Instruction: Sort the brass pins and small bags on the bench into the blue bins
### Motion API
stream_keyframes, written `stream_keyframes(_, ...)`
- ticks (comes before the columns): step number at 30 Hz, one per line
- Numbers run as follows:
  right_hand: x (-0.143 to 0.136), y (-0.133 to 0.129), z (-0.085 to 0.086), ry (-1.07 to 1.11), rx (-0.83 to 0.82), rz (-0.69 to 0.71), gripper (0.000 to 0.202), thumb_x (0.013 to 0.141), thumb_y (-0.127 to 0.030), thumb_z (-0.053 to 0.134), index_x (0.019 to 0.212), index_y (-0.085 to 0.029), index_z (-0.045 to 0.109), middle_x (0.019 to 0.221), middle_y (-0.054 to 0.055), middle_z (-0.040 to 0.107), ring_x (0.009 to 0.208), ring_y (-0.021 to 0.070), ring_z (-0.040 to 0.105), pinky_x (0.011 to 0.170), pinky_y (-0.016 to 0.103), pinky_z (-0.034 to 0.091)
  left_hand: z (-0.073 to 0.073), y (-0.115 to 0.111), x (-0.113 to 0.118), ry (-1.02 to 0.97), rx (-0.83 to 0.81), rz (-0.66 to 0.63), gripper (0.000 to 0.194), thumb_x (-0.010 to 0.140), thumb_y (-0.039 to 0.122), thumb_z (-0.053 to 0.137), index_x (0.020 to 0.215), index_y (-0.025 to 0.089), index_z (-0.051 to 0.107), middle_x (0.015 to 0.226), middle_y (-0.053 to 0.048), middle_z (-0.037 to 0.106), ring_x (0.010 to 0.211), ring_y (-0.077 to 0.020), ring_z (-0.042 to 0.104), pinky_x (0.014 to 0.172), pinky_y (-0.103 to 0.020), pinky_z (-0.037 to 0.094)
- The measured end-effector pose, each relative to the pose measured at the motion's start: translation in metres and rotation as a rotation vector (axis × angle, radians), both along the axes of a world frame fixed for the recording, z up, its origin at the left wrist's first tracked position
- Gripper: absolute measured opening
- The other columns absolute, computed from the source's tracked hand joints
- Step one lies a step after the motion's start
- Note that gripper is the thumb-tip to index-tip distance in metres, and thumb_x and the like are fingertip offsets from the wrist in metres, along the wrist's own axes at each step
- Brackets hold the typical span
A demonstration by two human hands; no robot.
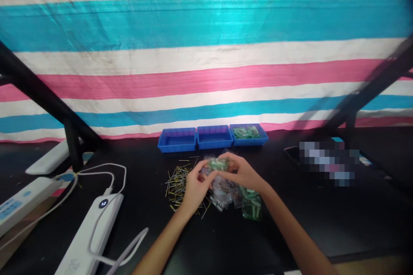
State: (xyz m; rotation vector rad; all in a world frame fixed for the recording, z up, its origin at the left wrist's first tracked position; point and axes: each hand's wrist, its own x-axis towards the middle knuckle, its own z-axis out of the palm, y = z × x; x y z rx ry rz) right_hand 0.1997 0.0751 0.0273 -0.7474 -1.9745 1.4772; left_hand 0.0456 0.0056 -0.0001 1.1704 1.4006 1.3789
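Observation:
Between my two hands is a small clear plastic bag (218, 163) with green pieces inside. My left hand (197, 184) pinches its left side, and my right hand (240, 172) grips it from the right and the far edge. Just below lie several crumpled clear bags (222, 193), their contents hard to make out. Under my right wrist rests a bag of green pieces (251, 206). A loose heap of thin yellow and silver pins (178, 184) spreads left of my left hand, which partly hides it.
Three blue trays stand in a row at the back: a left tray (177, 149), a middle tray (214, 143) and a right tray (254, 141) holding green pieces. A white power bank (97, 223) with cables and a power strip (27, 200) lie left. A phone (291, 153) lies right.

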Motion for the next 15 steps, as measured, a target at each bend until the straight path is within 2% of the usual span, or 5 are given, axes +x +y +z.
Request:
stream_keyframes(4, 0.000, -0.003, -0.010, 0.065, 0.018, -0.063, 0.024, 0.073, -0.028, 0.063, 0.094, -0.019, 0.054, 0.080, 0.001, 0.057, 0.064, 0.0101, 0.051, 0.056, 0.022, 0.040, 0.000, -0.002, -0.001, 0.009, 0.020, 0.000, 0.021, 0.075, 0.032, 0.060, 0.087, 0.015, 0.063, 0.054, 0.004, 0.052, 0.040, -0.0063, 0.043, 0.042, -0.019, 0.034)
stream_keyframes(6, 0.002, -0.002, -0.012, 0.092, 0.105, -0.063, 0.007, 0.072, -0.021, 0.061, 0.076, -0.018, 0.056, 0.082, 0.003, 0.058, 0.070, 0.0123, 0.054, 0.058, 0.023, 0.040, 0.001, -0.003, -0.002, 0.043, 0.103, 0.001, 0.016, 0.075, 0.028, 0.061, 0.085, 0.017, 0.068, 0.076, -0.002, 0.062, 0.043, -0.0052, 0.045, 0.044, -0.020, 0.036)
stream_keyframes(9, 0.006, 0.000, -0.010, 0.125, 0.218, -0.032, 0.019, 0.071, -0.012, 0.057, 0.053, -0.016, 0.051, 0.088, 0.005, 0.058, 0.081, 0.0163, 0.055, 0.066, 0.027, 0.042, 0.003, -0.002, -0.006, 0.155, 0.208, -0.003, 0.012, 0.073, 0.022, 0.061, 0.077, 0.022, 0.072, 0.104, -0.006, 0.061, 0.053, -0.0063, 0.051, 0.047, -0.021, 0.038)
stream_keyframes(12, 0.008, -0.001, -0.008, 0.112, 0.196, -0.049, 0.010, 0.070, -0.013, 0.059, 0.062, -0.018, 0.057, 0.087, 0.004, 0.060, 0.079, 0.0154, 0.055, 0.066, 0.027, 0.042, 0.003, -0.001, -0.007, 0.146, 0.188, -0.011, 0.012, 0.071, 0.022, 0.063, 0.079, 0.021, 0.072, 0.105, -0.006, 0.062, 0.054, -0.0072, 0.051, 0.046, -0.021, 0.038)
stream_keyframes(15, 0.008, -0.003, -0.009, 0.111, 0.017, -0.076, 0.015, 0.070, -0.024, 0.065, 0.081, -0.019, 0.057, 0.077, 0.001, 0.058, 0.063, 0.0102, 0.052, 0.055, 0.022, 0.040, -0.001, -0.001, -0.004, 0.106, 0.091, -0.012, 0.015, 0.070, 0.029, 0.066, 0.064, 0.016, 0.070, 0.072, -0.003, 0.065, 0.045, -0.0071, 0.047, 0.045, -0.022, 0.037)
